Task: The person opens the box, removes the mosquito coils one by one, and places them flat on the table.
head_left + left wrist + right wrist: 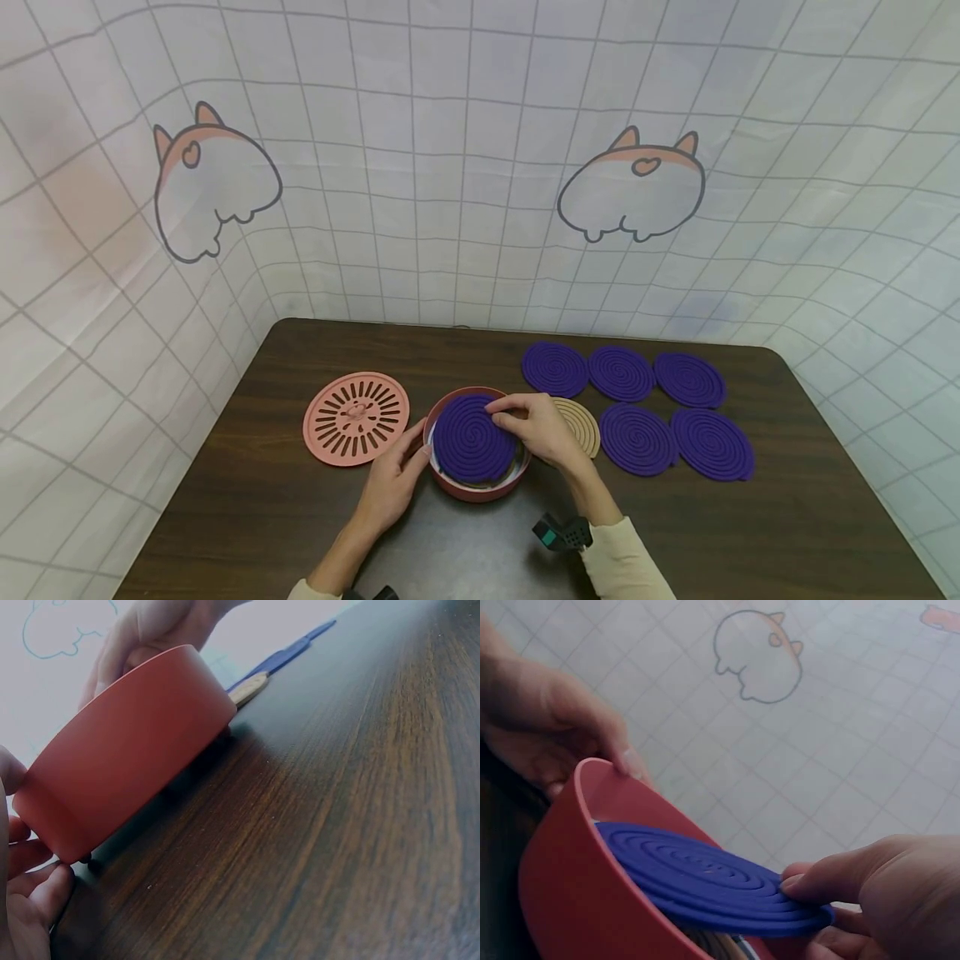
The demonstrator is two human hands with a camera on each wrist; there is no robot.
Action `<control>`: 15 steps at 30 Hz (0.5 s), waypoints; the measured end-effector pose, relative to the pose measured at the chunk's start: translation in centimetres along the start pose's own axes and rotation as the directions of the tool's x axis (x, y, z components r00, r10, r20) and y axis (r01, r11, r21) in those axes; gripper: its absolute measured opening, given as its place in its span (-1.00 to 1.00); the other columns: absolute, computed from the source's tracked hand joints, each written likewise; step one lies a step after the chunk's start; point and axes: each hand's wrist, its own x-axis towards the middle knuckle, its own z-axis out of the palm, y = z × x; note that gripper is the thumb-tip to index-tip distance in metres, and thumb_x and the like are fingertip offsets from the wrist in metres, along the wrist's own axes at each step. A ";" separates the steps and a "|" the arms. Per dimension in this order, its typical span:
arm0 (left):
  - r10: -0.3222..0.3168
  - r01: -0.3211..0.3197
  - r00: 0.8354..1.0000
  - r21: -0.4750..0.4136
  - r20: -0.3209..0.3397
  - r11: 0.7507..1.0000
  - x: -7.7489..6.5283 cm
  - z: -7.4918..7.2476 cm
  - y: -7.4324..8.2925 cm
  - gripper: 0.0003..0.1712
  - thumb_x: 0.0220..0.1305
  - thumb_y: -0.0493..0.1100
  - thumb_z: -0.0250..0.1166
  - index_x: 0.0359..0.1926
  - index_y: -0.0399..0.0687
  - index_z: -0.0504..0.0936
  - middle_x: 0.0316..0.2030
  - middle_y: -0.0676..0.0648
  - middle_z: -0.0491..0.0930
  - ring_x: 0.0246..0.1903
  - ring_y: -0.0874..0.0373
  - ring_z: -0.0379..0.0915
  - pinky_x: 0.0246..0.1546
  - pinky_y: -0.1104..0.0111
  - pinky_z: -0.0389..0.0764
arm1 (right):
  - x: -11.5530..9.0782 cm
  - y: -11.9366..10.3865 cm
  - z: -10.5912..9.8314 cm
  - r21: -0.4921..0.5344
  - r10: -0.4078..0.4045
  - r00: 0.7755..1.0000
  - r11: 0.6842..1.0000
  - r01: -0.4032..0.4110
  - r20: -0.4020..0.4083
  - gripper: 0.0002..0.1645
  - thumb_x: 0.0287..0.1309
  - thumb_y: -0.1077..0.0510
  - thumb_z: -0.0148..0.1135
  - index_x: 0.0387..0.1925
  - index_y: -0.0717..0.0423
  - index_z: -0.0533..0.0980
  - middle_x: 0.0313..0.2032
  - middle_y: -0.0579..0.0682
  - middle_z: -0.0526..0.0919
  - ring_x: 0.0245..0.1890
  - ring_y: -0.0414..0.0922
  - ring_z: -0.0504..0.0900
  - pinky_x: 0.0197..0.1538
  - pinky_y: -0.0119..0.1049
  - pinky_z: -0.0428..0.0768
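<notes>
A round red mosquito coil holder (477, 495) stands at the middle of the table. My left hand (392, 483) grips its left side, with the thumb at the rim and the fingers along the outer wall. In my right hand (536, 425) a purple mosquito coil (471, 442) is pinched at its right edge. The right wrist view shows this coil (697, 874) tilted, its far part inside the holder (570, 877) and its pinched edge raised. Beneath it something brownish shows, too covered to tell. A beige coil (581, 427) lies on the table behind my right hand.
Several purple coils (637, 439) lie flat in two rows at the right of the dark wooden table (247, 500). The slotted pink lid (356, 457) lies left of the holder. A white gridded curtain (435, 208) surrounds the back and sides.
</notes>
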 end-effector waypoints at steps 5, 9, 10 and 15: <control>0.007 -0.007 1.000 0.005 -0.001 1.000 0.0 0.0 0.0 -0.45 0.49 -0.09 0.17 0.43 -0.08 0.39 0.30 -0.15 0.52 0.27 0.01 0.50 0.21 0.50 0.48 | -0.3 0.2 0.1 -0.013 -0.026 0.998 1.000 0.025 -0.060 -0.77 0.26 0.24 0.31 -0.08 0.22 0.71 -0.05 0.21 0.75 -0.17 -0.03 0.76 -0.20 -0.54 0.62; 0.009 -0.009 1.000 0.006 -0.003 1.000 -0.1 0.0 0.0 -0.45 0.49 -0.08 0.16 0.43 -0.07 0.39 0.30 -0.14 0.52 0.27 0.02 0.50 0.22 0.49 0.49 | -0.5 0.0 0.3 -0.013 -0.035 0.995 0.999 0.034 -0.091 -0.78 0.26 0.26 0.31 -0.09 0.23 0.72 -0.07 0.22 0.76 -0.16 -0.03 0.75 -0.19 -0.55 0.61; 0.009 -0.008 1.000 0.006 -0.004 1.000 -0.1 0.0 0.0 -0.45 0.49 -0.08 0.16 0.43 -0.06 0.39 0.30 -0.14 0.53 0.27 0.02 0.50 0.22 0.49 0.49 | -0.6 0.0 0.3 -0.009 -0.031 0.995 0.999 0.031 -0.100 -0.78 0.26 0.26 0.32 -0.09 0.24 0.72 -0.08 0.22 0.76 -0.16 -0.04 0.75 -0.19 -0.55 0.61; 0.004 -0.004 1.000 0.003 -0.003 1.000 -0.1 0.0 0.1 -0.45 0.49 -0.08 0.17 0.43 -0.05 0.39 0.30 -0.13 0.53 0.27 0.03 0.50 0.22 0.48 0.50 | -1.0 0.2 0.5 0.028 0.010 0.987 1.000 -0.006 -0.159 -0.78 0.23 0.25 0.34 -0.10 0.21 0.73 -0.10 0.19 0.77 -0.22 -0.23 0.73 -0.19 -0.56 0.60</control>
